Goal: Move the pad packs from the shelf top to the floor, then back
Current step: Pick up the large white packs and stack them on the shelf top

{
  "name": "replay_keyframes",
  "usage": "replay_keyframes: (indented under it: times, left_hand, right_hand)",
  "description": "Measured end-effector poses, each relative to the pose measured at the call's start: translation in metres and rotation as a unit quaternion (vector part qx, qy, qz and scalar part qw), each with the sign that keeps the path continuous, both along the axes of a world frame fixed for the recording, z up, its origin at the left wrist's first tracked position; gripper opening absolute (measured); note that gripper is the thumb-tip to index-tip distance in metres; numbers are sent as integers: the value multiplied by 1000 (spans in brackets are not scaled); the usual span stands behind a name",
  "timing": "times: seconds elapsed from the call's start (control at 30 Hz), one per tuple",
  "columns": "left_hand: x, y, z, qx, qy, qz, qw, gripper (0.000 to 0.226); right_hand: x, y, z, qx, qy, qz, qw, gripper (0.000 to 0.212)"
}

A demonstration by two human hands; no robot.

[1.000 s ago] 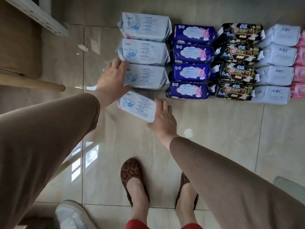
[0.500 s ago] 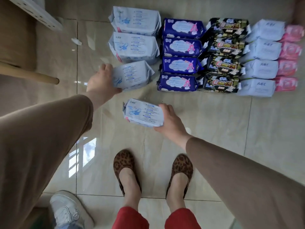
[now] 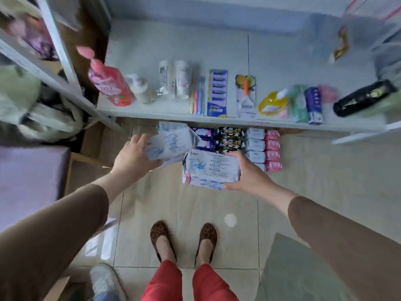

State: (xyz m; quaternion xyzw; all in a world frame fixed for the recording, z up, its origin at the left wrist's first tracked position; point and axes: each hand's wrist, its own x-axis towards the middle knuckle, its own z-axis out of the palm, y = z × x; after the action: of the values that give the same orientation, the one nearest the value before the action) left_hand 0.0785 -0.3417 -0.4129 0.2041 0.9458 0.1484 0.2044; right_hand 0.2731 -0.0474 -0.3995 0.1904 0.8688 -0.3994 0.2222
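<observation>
Holding: right hand [image 3: 249, 178] carries a pale blue pad pack [image 3: 211, 169] flat, fingers clamped along its right end and underside; the pack hangs in the air above the floor.
Left side: left hand [image 3: 132, 158] grips a second pale blue pack [image 3: 169, 145] by its left end, fingers closed around it, tilted upward toward the shelf.
Why held so: one pack per hand, each caught by an end, looks like the return leg of the task, carrying two at a time back up.
Feet: leopard-print shoes [image 3: 161, 234] stand on the glossy tile floor [image 3: 314, 170], just behind the lifted packs.
Still on the floor: tidy columns remain, purple packs [image 3: 205, 132], black packs [image 3: 230, 137], white packs [image 3: 256, 144], pink packs [image 3: 272, 152], edges touching, partly under the shelf lip.
Shelf top: white shelf [image 3: 152, 111] beyond them; its front strip carries a pink pump bottle [image 3: 108, 83], toothbrushes [image 3: 196, 96] and a yellow bottle [image 3: 274, 103], blurred. Bare space lies behind these.
Room: a second white rack [image 3: 54, 51] at far left; motion blur hides finer detail.
</observation>
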Motion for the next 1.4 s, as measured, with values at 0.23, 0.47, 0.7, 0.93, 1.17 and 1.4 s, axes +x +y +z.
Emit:
replay_keyframes:
  times: [0.23,0.47,0.7,0.93,1.17,1.4]
  left_hand:
    - [-29,22,194,74,92,-77,990,82]
    - [-81,48,332,119,171,-134,969,81]
    - [-156,100,414,165,210,-129,955,76]
    - [-256,166,424,162,200,-99,961,73]
    - [-366,215,414,152,163,-70,972,76]
    - [-474,243,394,147,143,-86,975,71]
  right_hand:
    - [-19,37,211,35,68,10,997,96]
    - [-44,53,357,53,156,-1,986,85]
    - [-109,86,418,74,206,-1,976,79]
    - [-211,135,426,72,229,7,971,77]
    - [-312,152,409,51,215,8,975,77]
    - [-390,153,386,18,205,-26,978,76]
